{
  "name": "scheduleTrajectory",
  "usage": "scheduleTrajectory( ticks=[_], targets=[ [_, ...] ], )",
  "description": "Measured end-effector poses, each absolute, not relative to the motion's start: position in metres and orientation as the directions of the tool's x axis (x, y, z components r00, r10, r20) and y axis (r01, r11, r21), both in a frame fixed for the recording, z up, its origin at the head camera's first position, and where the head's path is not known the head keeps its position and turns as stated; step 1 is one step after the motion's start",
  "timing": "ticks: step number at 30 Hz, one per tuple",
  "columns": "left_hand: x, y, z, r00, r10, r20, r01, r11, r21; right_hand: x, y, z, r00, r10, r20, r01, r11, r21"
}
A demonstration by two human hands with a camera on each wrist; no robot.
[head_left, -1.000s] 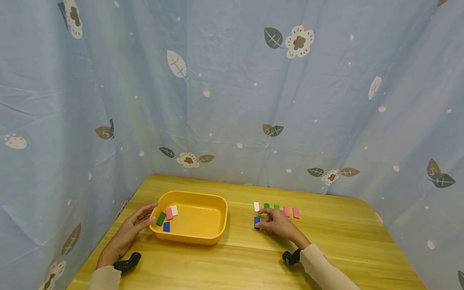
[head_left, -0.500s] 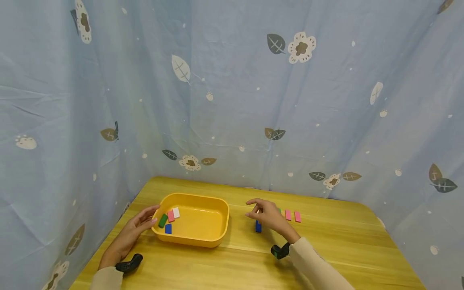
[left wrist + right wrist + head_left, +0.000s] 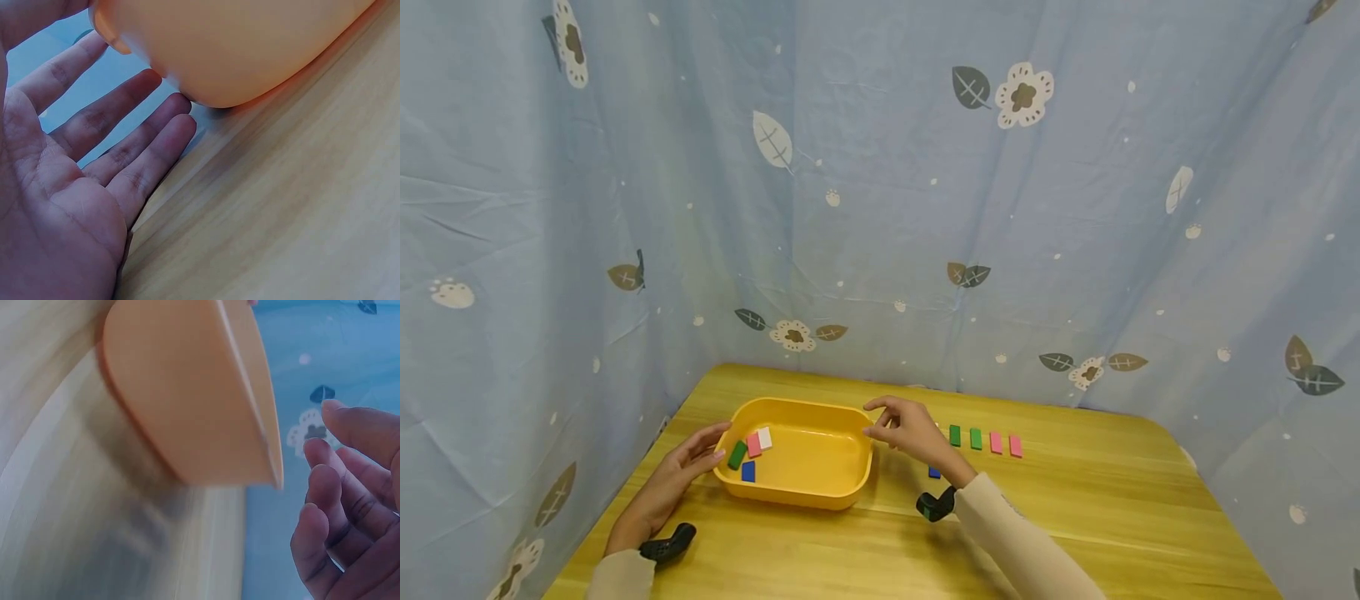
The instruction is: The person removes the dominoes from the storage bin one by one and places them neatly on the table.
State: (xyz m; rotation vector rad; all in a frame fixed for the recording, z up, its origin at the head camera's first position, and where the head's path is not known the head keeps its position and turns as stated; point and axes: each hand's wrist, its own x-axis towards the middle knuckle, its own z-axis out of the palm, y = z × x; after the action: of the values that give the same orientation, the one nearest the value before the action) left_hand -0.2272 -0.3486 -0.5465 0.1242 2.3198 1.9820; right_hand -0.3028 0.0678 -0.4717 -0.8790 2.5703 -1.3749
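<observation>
Yellow basin (image 3: 790,497): oblong, round-cornered, glossy inside; left hand (image 3: 672,473) relaxed, touching it; right hand (image 3: 914,432) loosely curled, free.

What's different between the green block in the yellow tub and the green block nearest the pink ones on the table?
The tub block is darker green; the table block is brighter. The tub block lies slantwise near the yellow tub's left end as pictured, while the table block sits straighter, in a row with other blocks. Both are oblong.
</observation>
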Motion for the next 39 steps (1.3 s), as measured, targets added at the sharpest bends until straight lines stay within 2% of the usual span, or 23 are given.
scheduleTrajectory(
  ticks=[21,34,39],
  targets=[
    [-0.229,-0.351,-0.544,-0.993,0.118,-0.001,0.017,0.153,0.988,-0.285,-0.039,-0.478,-0.789,-0.598,0.142,-0.425,0.363,-0.829],
    [-0.227,-0.351,-0.542,-0.994,0.106,-0.028,-0.01,0.159,0.987,-0.272,-0.082,-0.497,-0.794,-0.607,0.035,-0.271,0.302,-0.914],
    [-0.227,-0.349,-0.546,-0.993,0.117,-0.027,-0.008,0.157,0.988,-0.27,-0.091,-0.504,-0.791,-0.612,0.002,-0.254,0.326,-0.91]
  ],
)
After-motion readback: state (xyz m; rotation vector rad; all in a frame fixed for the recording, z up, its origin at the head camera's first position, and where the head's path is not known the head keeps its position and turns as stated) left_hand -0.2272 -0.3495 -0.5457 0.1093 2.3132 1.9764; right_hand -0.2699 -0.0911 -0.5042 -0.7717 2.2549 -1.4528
